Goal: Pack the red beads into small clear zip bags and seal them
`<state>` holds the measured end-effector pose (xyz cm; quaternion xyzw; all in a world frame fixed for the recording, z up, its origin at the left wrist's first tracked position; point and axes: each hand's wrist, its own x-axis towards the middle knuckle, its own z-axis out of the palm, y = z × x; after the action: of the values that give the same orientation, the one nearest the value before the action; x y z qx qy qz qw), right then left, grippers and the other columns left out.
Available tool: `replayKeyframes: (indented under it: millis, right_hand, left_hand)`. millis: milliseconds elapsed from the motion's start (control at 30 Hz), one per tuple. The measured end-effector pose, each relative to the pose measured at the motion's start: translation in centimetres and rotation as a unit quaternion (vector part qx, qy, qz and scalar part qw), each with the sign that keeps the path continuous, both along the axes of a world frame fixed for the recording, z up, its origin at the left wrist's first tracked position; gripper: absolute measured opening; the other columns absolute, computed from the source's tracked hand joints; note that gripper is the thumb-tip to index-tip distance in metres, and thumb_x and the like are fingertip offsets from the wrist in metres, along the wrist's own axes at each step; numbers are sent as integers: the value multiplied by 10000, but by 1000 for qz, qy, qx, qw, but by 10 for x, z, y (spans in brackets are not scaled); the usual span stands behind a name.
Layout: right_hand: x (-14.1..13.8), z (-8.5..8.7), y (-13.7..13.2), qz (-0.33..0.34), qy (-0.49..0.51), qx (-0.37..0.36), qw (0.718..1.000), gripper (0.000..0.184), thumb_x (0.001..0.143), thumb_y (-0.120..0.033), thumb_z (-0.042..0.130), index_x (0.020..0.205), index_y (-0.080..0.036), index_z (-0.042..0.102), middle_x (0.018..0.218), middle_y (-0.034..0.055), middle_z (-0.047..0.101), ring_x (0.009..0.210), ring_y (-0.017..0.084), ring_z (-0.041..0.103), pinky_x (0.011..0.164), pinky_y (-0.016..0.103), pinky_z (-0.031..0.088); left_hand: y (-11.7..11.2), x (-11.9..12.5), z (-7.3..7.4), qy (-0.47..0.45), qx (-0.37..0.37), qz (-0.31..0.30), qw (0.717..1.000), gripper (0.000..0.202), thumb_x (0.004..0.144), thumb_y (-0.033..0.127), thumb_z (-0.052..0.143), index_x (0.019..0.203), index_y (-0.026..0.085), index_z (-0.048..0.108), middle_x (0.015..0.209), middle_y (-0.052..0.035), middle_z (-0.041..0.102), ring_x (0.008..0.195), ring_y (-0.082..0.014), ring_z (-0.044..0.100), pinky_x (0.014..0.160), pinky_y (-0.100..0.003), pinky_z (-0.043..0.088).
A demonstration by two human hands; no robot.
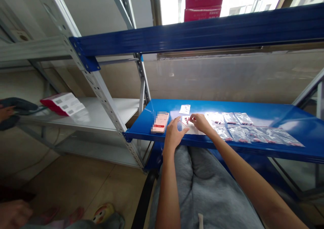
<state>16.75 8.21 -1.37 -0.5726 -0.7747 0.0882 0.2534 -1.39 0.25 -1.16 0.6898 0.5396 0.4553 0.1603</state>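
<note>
Below a bright window (172, 2), a pale wall (217, 77) backs a metal rack (100, 90) whose blue shelf (273, 112) looks smooth and glossy, so light things may slide on it. Clear bags (239, 134) with small red contents lie overlapping from the middle toward the shelf's right end; they seem limp, slippery and nearly weightless, best taken by a corner. Near the front edge, the left hand (174, 134) is spread, thumb well apart from the fingers, with nothing visible in its grip. The right hand (201, 122) has thumb and fingertips drawn together; whether they pinch anything is too small to tell. Toward the left end lies a phone (162, 121); between the hands, a white sheet (196, 130); nearer the back edge, a small packet (185, 109). Tiny red pieces (186, 120) cluster on the sheet at the right fingertips, probably light and apt to scatter, best pinched singly.
</note>
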Motion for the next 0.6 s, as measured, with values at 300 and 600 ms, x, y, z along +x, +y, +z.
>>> replayKeyframes:
  millis: [300, 600]
  right_hand:
    - [-3, 29, -19, 166, 107, -9, 980, 214, 921, -263, 583, 895, -166, 772, 792, 42, 748, 690, 153, 596, 654, 249, 394]
    - [3, 9, -4, 32, 22, 7, 999, 175, 923, -197, 609, 927, -163, 781, 873, 90, 766, 763, 187, 655, 694, 259, 414]
  left_hand:
    - [-1, 5, 2, -3, 7, -19, 1000, 606, 811, 284, 824, 1360, 199, 582, 1305, -116, 680, 1200, -276, 645, 1044, -410, 502]
    - [1, 2, -1, -5, 1, -5, 1000, 594, 819, 300, 811, 1360, 212, 583, 1314, -114, 674, 1169, -273, 660, 1039, -421, 506]
